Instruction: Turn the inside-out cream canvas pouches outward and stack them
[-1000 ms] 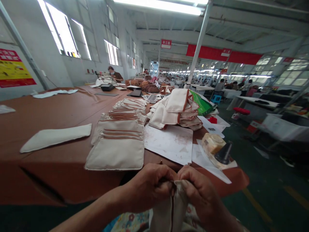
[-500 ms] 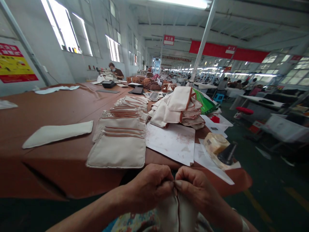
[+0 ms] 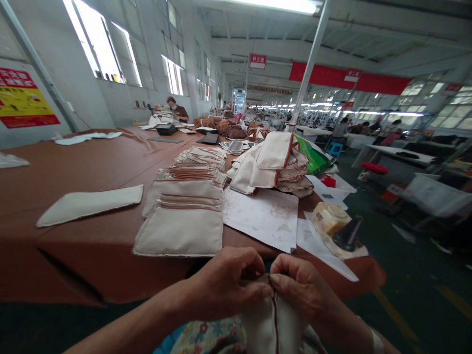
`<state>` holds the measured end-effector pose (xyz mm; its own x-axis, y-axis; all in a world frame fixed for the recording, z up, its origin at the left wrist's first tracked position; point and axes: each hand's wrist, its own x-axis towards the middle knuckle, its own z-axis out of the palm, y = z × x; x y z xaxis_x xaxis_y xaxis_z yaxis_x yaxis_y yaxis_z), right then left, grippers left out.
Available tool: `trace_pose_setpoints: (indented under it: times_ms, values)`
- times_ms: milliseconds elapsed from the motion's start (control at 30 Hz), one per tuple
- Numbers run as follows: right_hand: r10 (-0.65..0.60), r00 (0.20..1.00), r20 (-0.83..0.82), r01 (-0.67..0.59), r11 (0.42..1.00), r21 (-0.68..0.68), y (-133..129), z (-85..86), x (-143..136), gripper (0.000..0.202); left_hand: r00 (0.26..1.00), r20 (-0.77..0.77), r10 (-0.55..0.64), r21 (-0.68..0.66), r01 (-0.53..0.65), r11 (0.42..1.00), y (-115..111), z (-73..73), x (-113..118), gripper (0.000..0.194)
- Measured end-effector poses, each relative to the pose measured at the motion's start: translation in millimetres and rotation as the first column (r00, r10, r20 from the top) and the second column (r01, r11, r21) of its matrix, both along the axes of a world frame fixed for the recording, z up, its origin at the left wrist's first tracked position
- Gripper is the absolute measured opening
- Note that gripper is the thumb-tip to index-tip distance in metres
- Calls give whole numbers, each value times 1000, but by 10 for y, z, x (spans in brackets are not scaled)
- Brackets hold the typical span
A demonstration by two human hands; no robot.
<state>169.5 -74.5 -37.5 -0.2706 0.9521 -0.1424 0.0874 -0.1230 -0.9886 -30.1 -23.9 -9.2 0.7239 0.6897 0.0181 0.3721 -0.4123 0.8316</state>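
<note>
A cream fabric piece (image 3: 258, 322) with a brown-edged seam down its middle hangs over my lap. My left hand (image 3: 230, 280) pinches its upper end, the thumb lying flat along the cloth. Close beside it, my right hand (image 3: 300, 285) grips the same end between thumb and curled forefinger, right at the seam. The lower part of the piece runs out of the frame. In front of my hands, a row of cream pouches (image 3: 180, 231) with brown edging lies overlapped on the brown-covered table (image 3: 110, 260).
A single cream panel (image 3: 90, 204) lies at the left. Cream pouches with brown trim (image 3: 271, 152) are heaped behind white paper (image 3: 261, 216). At the right corner stand a yellowish block (image 3: 330, 216) and a black cone (image 3: 347, 233). A person (image 3: 177, 110) sits at the far end.
My left thumb has slid forward and flattened along the top of the cloth, and its fingers have lifted a little. The seam has shifted slightly right. My right hand keeps its pinch.
</note>
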Motion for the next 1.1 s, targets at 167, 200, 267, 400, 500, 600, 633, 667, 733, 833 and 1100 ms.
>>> trace_pose_setpoints:
  times_ms: [167, 200, 267, 400, 500, 600, 633, 667, 733, 833, 1100]
  values:
    - [-11, 1000, 16, 11, 1000, 19, -27, 11, -12, 28, 1000, 1, 6, -249, -5, 968, 20, -24, 24, 26]
    - [-12, 1000, 18, 12, 1000, 19, -31, 16, -15, 26, 1000, 18, 14, -302, -8, 953, 28, -22, 25, 26]
    - [-30, 999, 32, 29, 999, 32, -34, 23, -24, 25, 998, 51, 25, -386, -4, 922, 35, -21, 33, 25]
    - [-85, 994, 64, 80, 995, 63, -31, 8, -53, 21, 995, 47, 86, -482, -53, 875, -5, -75, 95, 29]
    - [-123, 991, 46, 121, 992, 42, -41, -18, -72, 20, 987, 15, 161, -534, -128, 836, -53, -145, 152, 25]
    - [-135, 990, 30, 133, 990, 50, -60, -55, -68, 21, 981, -23, 193, -520, -176, 836, -84, -199, 178, 22]
    - [-134, 990, 33, 132, 989, 70, -64, -68, -60, 21, 980, -31, 195, -508, -183, 842, -90, -211, 179, 22]
    - [-128, 991, 41, 123, 987, 100, -66, -81, -50, 21, 980, -40, 195, -498, -189, 846, -94, -223, 179, 22]
    - [-111, 991, 68, 97, 978, 185, -65, -102, -28, 19, 980, -58, 193, -496, -196, 846, -100, -243, 178, 22]
    - [-91, 989, 119, 48, 944, 327, -59, -111, 0, 15, 980, -57, 190, -509, -192, 839, -109, -276, 184, 17]
    - [-11, 994, 108, -48, 844, 534, -145, -29, 85, 13, 983, 18, 182, -598, -135, 790, -164, -210, 193, 18]
